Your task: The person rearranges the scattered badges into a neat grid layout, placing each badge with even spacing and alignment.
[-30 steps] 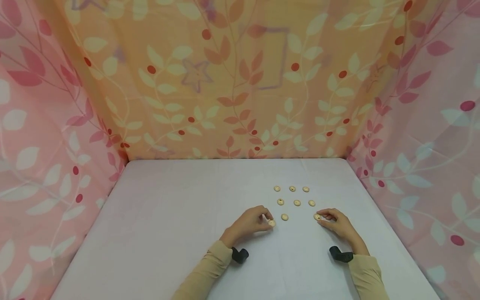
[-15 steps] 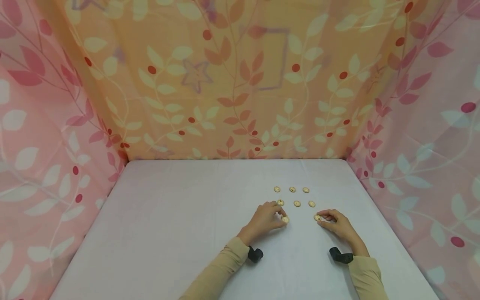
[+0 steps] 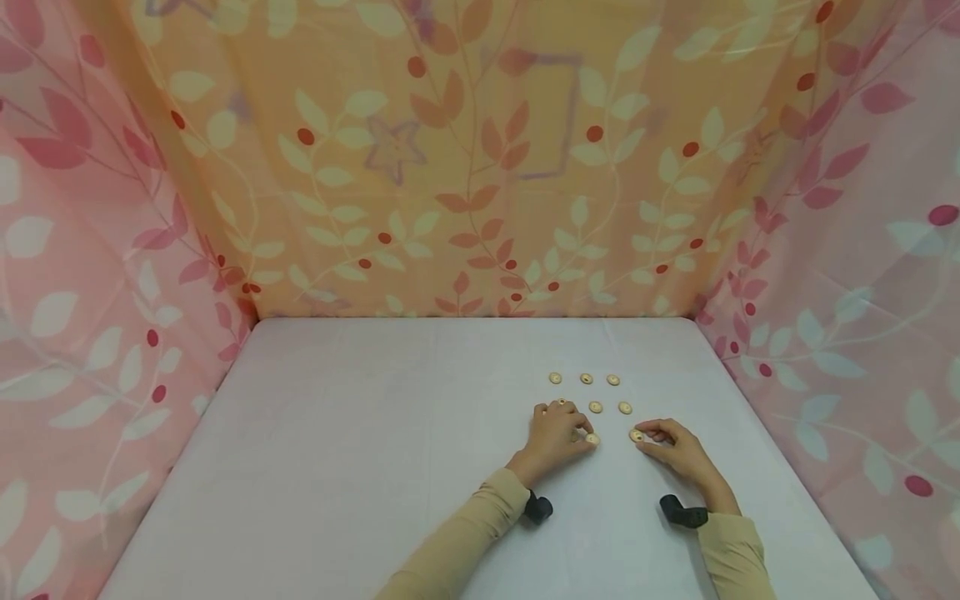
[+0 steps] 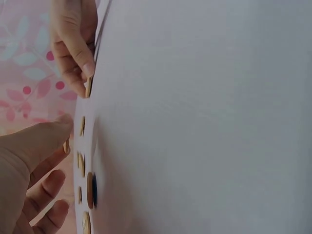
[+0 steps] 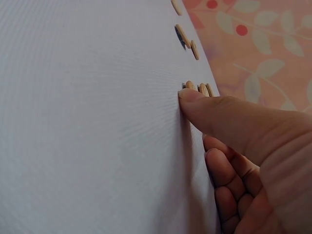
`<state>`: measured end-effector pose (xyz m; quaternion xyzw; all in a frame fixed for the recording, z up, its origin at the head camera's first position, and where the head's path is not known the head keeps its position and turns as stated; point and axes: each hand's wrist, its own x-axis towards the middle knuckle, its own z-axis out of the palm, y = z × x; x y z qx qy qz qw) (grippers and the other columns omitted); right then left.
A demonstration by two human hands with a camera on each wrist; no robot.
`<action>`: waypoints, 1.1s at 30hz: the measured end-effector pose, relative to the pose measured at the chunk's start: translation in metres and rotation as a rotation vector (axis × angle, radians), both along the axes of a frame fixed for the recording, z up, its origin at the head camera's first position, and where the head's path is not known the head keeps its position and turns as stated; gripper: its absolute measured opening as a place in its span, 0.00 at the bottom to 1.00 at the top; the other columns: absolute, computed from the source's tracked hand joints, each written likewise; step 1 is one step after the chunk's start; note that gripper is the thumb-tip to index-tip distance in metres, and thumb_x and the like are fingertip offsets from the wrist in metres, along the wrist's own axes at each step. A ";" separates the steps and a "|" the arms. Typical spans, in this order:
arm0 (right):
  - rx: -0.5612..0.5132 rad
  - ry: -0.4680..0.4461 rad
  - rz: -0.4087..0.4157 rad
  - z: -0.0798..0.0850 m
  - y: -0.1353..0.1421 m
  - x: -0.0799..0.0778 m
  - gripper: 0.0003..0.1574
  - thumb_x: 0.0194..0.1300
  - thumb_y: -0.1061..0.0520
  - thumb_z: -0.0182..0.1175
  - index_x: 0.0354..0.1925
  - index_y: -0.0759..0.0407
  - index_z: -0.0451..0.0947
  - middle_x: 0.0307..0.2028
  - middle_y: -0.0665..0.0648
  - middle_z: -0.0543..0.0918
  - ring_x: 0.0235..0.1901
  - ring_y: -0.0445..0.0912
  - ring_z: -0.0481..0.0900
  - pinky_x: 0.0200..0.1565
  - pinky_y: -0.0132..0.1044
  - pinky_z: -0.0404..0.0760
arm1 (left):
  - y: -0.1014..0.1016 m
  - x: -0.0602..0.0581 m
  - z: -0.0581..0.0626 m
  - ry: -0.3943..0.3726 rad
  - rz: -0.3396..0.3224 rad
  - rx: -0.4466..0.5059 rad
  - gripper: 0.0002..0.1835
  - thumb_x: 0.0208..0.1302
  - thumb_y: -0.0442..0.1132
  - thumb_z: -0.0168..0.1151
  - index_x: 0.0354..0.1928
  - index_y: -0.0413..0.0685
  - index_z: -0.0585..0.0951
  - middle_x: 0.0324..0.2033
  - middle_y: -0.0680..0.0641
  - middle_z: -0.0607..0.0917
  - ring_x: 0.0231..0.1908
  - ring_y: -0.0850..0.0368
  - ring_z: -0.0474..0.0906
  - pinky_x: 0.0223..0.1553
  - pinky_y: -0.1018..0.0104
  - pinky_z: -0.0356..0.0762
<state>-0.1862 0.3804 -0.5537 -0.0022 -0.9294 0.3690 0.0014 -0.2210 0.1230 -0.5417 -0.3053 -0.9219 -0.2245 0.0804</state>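
Note:
My left hand (image 3: 555, 437) pinches a small round wooden disc (image 3: 592, 439) between thumb and finger, at the front of a group of similar discs. In the left wrist view this disc (image 4: 66, 146) stands on edge, its other fingers loosely bent. To the right, my right hand (image 3: 675, 454) holds another wooden disc (image 3: 636, 435) by its edge, close to the tabletop. Behind the hands lie a back row of discs (image 3: 587, 378) and a middle row (image 3: 596, 407). One middle-row disc (image 3: 562, 402) is partly covered by my left fingers. Small marks on the disc faces are too small to read.
A white-covered table (image 3: 337, 450) spreads out to the left and front of the hands. Patterned curtains stand behind it (image 3: 465, 167) and at both sides. Each wrist wears a small black camera (image 3: 684, 511).
My left hand has moved right with its disc, toward my right hand. The front-left disc visible at first is out of sight in the head view. My right hand has stayed in place.

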 end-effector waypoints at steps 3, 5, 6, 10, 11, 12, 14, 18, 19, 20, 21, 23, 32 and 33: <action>0.002 0.003 0.000 0.000 0.001 0.001 0.24 0.55 0.46 0.66 0.47 0.57 0.78 0.42 0.55 0.77 0.38 0.42 0.70 0.39 0.29 0.69 | 0.009 -0.002 -0.002 0.024 0.024 -0.025 0.11 0.51 0.59 0.65 0.34 0.67 0.84 0.34 0.62 0.77 0.40 0.63 0.70 0.51 0.56 0.62; 0.002 0.009 0.012 0.001 0.001 0.000 0.24 0.56 0.46 0.66 0.48 0.57 0.78 0.42 0.56 0.77 0.39 0.42 0.70 0.39 0.29 0.69 | 0.014 -0.003 -0.003 0.027 0.040 -0.040 0.11 0.51 0.60 0.64 0.35 0.69 0.84 0.35 0.62 0.77 0.40 0.63 0.69 0.51 0.55 0.61; 0.004 0.012 0.013 0.001 0.001 0.000 0.24 0.55 0.46 0.66 0.48 0.57 0.78 0.42 0.56 0.77 0.39 0.41 0.70 0.39 0.29 0.69 | 0.017 -0.004 -0.003 0.024 0.043 -0.044 0.12 0.51 0.61 0.64 0.35 0.69 0.84 0.35 0.62 0.77 0.39 0.63 0.69 0.51 0.55 0.61; 0.006 0.016 0.021 0.000 0.002 0.000 0.24 0.56 0.46 0.66 0.48 0.56 0.78 0.44 0.55 0.77 0.39 0.39 0.71 0.40 0.29 0.70 | 0.025 -0.003 -0.005 0.000 0.056 -0.049 0.12 0.52 0.62 0.63 0.35 0.70 0.83 0.35 0.63 0.77 0.39 0.63 0.68 0.52 0.54 0.60; 0.005 0.019 0.024 -0.001 0.003 0.000 0.24 0.55 0.46 0.66 0.48 0.57 0.78 0.44 0.56 0.77 0.39 0.39 0.71 0.40 0.28 0.70 | 0.027 -0.003 -0.004 -0.004 0.061 -0.053 0.12 0.52 0.62 0.63 0.35 0.70 0.84 0.35 0.63 0.77 0.39 0.63 0.69 0.53 0.54 0.60; 0.001 0.019 0.022 -0.001 0.003 -0.001 0.24 0.55 0.46 0.66 0.48 0.56 0.78 0.44 0.55 0.77 0.39 0.38 0.71 0.40 0.28 0.70 | 0.029 -0.002 -0.004 -0.013 0.066 -0.054 0.12 0.52 0.62 0.63 0.35 0.70 0.84 0.35 0.62 0.77 0.39 0.63 0.69 0.53 0.54 0.59; 0.001 0.017 0.030 -0.002 0.004 -0.001 0.25 0.55 0.45 0.66 0.48 0.56 0.78 0.44 0.55 0.77 0.39 0.38 0.71 0.40 0.28 0.70 | 0.031 -0.001 -0.004 -0.025 0.082 -0.063 0.13 0.51 0.62 0.63 0.36 0.70 0.84 0.35 0.63 0.77 0.39 0.64 0.69 0.54 0.54 0.59; -0.001 0.023 0.026 -0.003 0.003 -0.001 0.25 0.55 0.45 0.66 0.47 0.56 0.78 0.43 0.55 0.77 0.39 0.39 0.71 0.40 0.28 0.70 | 0.036 0.000 -0.005 -0.043 0.103 -0.065 0.12 0.51 0.62 0.64 0.36 0.71 0.84 0.35 0.63 0.77 0.37 0.65 0.67 0.55 0.53 0.59; 0.001 0.024 0.026 -0.002 0.003 -0.001 0.24 0.55 0.45 0.66 0.47 0.56 0.79 0.43 0.55 0.77 0.39 0.39 0.70 0.40 0.28 0.70 | 0.037 0.000 -0.005 -0.041 0.107 -0.065 0.12 0.50 0.62 0.65 0.35 0.71 0.83 0.35 0.63 0.77 0.37 0.65 0.67 0.54 0.54 0.59; -0.002 0.028 0.025 -0.002 0.003 0.000 0.24 0.55 0.46 0.66 0.47 0.56 0.79 0.43 0.55 0.77 0.39 0.39 0.70 0.40 0.28 0.69 | 0.037 0.001 -0.005 -0.041 0.110 -0.063 0.12 0.50 0.62 0.65 0.35 0.71 0.83 0.35 0.64 0.77 0.36 0.65 0.67 0.54 0.54 0.59; -0.006 0.031 0.025 -0.002 0.003 0.000 0.24 0.55 0.47 0.66 0.47 0.56 0.79 0.43 0.55 0.77 0.39 0.39 0.70 0.40 0.28 0.69 | 0.038 0.001 -0.005 -0.040 0.114 -0.061 0.12 0.50 0.62 0.65 0.35 0.71 0.83 0.35 0.64 0.77 0.36 0.65 0.66 0.54 0.54 0.59; -0.009 0.032 0.027 -0.001 0.002 0.001 0.23 0.55 0.47 0.66 0.47 0.56 0.79 0.43 0.55 0.77 0.38 0.39 0.70 0.40 0.28 0.69 | 0.038 0.001 -0.005 -0.041 0.119 -0.061 0.12 0.50 0.62 0.65 0.35 0.71 0.83 0.35 0.64 0.77 0.36 0.65 0.66 0.54 0.54 0.59; -0.015 0.037 0.031 0.002 -0.001 0.002 0.22 0.56 0.50 0.66 0.48 0.57 0.78 0.43 0.56 0.77 0.38 0.39 0.70 0.40 0.29 0.69 | 0.035 0.001 -0.006 -0.025 0.123 -0.053 0.13 0.49 0.63 0.65 0.35 0.72 0.83 0.32 0.64 0.76 0.33 0.66 0.65 0.52 0.55 0.59; -0.012 0.038 0.031 0.002 -0.001 0.002 0.22 0.56 0.49 0.66 0.48 0.57 0.78 0.42 0.55 0.77 0.38 0.39 0.70 0.40 0.29 0.69 | 0.034 0.001 -0.006 -0.024 0.125 -0.057 0.13 0.49 0.63 0.65 0.35 0.72 0.83 0.31 0.65 0.76 0.33 0.66 0.65 0.52 0.55 0.59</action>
